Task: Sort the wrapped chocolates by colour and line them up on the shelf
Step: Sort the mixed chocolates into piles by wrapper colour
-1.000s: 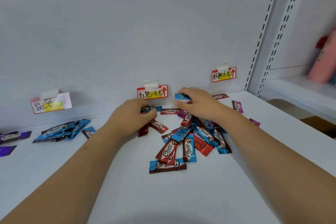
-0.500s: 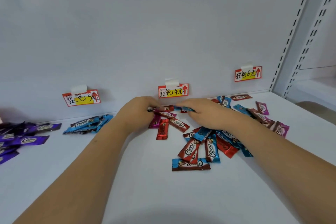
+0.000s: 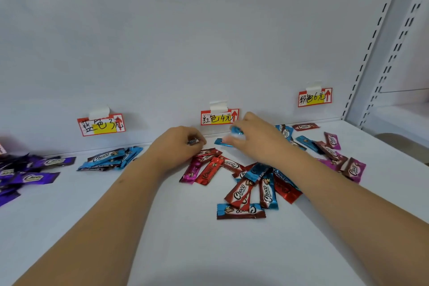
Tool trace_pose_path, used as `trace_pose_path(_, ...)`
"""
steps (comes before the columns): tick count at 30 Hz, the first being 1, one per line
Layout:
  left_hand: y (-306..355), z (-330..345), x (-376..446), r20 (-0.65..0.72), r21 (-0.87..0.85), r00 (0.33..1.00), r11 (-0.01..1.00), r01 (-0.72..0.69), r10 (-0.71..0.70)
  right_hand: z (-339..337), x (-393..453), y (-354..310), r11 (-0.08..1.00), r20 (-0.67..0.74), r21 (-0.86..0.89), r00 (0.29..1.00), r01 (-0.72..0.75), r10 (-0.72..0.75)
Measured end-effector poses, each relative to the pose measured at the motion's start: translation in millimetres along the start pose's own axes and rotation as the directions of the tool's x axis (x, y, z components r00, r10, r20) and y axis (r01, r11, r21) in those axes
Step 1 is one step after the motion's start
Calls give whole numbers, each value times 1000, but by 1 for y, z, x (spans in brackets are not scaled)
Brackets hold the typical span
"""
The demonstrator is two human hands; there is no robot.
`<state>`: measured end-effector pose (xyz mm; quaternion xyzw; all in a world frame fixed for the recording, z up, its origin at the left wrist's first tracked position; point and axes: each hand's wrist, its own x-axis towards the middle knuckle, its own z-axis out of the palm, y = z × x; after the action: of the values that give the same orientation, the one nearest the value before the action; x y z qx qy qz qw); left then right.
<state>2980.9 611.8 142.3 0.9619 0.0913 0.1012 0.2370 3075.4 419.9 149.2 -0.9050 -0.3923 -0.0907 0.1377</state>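
Shelf [image 3: 185,251]: white, bare near the front edge.
Mixed heap [image 3: 262,183]: centre, nearest the viewer — red and blue wrappers overlapping, one blue-and-brown piece [image 3: 240,211] lying crosswise at the front.
Change, last sec: view swung left, purple pile now in sight; hands parted a little. Right hand [image 3: 257,139] has come up off the heap w/ a blue piece [image 3: 236,129] pinched in its fingertips; a 2nd blue piece [image 3: 221,142] lies just below it.
Left hand [image 3: 176,146]: curled narrow on a dark wrapper end [image 3: 193,141]; colour unclear, blurred.
Reading: blues are being pulled from the red zone — prob. bound for the blue pile, left.
Pink pieces [image 3: 343,160]: right, loose, not lined up; some blue strays among them.
Blue pile [image 3: 111,159]: left, rough stack under its tag.
Purple pile [image 3: 25,174]: far left, loose.
Price tags: blue [image 3: 101,125], red [image 3: 219,117], pink [image 3: 315,97], taped to the back wall.
Wrappers: glossy foil, flat, crimped ends, "Choco" print.
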Motion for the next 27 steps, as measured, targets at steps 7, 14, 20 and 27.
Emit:
trace_pose_path(7, 8, 2, 0, -4, 32, 1000, 999, 17, -17, 4, 2, -1, 982, 20, 180, 998, 63, -67)
trace_pose_path(14, 71, 3, -19, 93, 58, 985, 987, -148, 143, -27, 0, 24, 864, -250, 497, 941, -77, 228)
trace_pose_path(20, 94, 18, -24, 331, 103, 937, 983, -151, 109, -31, -2, 43, 843, -234, 518, 924, -144, 302)
trace_pose_path(27, 85, 25, -18, 257, 27, 960, 992, -120, 110, -31, -1, 48, 874, -155, 454, 951, -173, 268)
